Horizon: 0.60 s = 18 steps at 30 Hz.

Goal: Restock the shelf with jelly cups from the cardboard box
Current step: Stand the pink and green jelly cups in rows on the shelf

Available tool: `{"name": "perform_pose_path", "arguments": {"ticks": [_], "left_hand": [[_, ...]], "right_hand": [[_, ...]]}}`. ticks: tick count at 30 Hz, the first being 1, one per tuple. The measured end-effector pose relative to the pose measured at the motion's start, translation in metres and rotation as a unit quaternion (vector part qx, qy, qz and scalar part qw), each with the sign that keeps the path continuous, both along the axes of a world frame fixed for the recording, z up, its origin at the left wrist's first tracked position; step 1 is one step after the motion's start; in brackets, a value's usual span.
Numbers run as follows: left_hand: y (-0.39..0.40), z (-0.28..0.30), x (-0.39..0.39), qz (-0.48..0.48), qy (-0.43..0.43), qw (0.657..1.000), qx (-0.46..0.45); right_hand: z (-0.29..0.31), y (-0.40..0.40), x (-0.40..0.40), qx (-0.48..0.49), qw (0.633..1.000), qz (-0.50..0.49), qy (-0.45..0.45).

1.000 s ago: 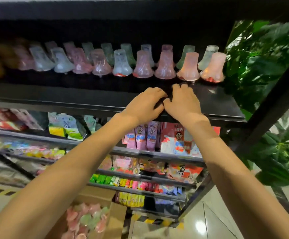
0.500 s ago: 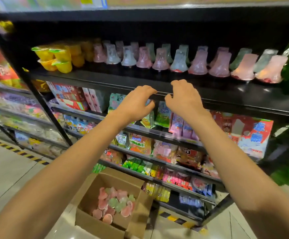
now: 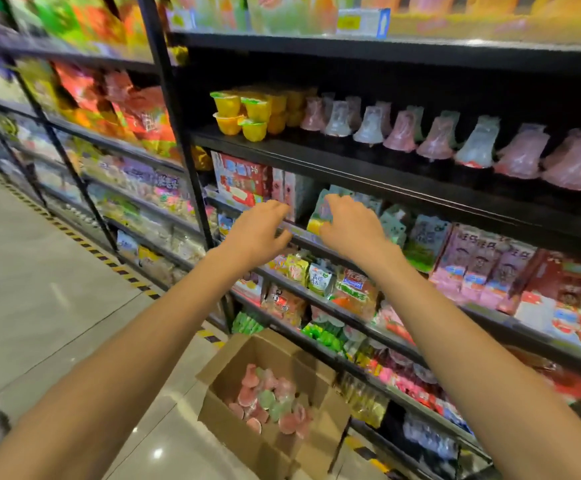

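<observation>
L hand (image 3: 259, 233) + R hand (image 3: 348, 228) empty, fingers loosely spread, apart, mid-air | jelly cups (image 3: 268, 400) in cardboard box (image 3: 247, 441) at 6 o'clock; shelf (image 3: 403, 168) row at 1 o'clock | risk: hasty armful = cups dropped; front row knocked over on placing.

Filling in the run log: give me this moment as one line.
left hand: open, empty | right hand: open, empty | jelly cups: in cardboard box on floor | shelf row: stocked

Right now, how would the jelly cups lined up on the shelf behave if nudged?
The jelly cups look tall with narrow tops on flared bases, so probably fairly stable. They stand close together, so one tipping may knock neighbours. Their clear plastic likely slips easily.
</observation>
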State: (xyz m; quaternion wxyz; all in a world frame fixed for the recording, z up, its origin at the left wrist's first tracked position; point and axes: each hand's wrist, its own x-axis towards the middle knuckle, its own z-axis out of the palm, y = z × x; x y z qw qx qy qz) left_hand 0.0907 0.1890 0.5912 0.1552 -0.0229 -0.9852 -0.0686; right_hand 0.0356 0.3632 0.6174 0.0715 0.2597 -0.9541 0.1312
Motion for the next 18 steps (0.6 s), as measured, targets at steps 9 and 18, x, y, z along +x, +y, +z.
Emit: {"name": "perform_pose_path", "arguments": {"ticks": [9, 18], "left_hand": [[-0.081, -0.004, 0.018, 0.117, -0.052, 0.99, -0.055], [-0.126, -0.022, 0.003, 0.164, -0.078, 0.979, -0.089]], "right_hand": [[-0.004, -0.095, -0.032, -0.022, 0.993, 0.114, -0.021], [-0.034, -0.161, -0.066, -0.015, 0.984, 0.176, -0.037]]}}
